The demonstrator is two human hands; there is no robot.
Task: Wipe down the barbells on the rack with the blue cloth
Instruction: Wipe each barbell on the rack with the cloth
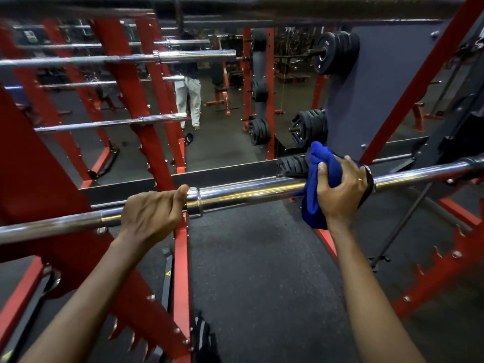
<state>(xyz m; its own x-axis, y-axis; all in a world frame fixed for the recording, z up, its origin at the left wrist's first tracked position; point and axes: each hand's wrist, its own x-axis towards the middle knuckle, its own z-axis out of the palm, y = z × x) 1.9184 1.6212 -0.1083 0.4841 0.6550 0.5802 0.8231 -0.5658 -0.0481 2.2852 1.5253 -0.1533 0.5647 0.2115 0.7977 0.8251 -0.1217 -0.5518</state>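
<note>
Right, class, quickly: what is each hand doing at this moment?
Left hand: grips the barbell, fingers curled over it.
Right hand: holds the blue cloth, bunched against the same bar.

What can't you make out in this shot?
Barbell under the cloth: head view, covered by cloth and right hand.
Barbell ends: head view, cut off by left and right edges.
Left hand: fingertips hidden behind the barbell.
Top bar: blurred, cut by the top edge.
Plates: markings too small to read.
</note>
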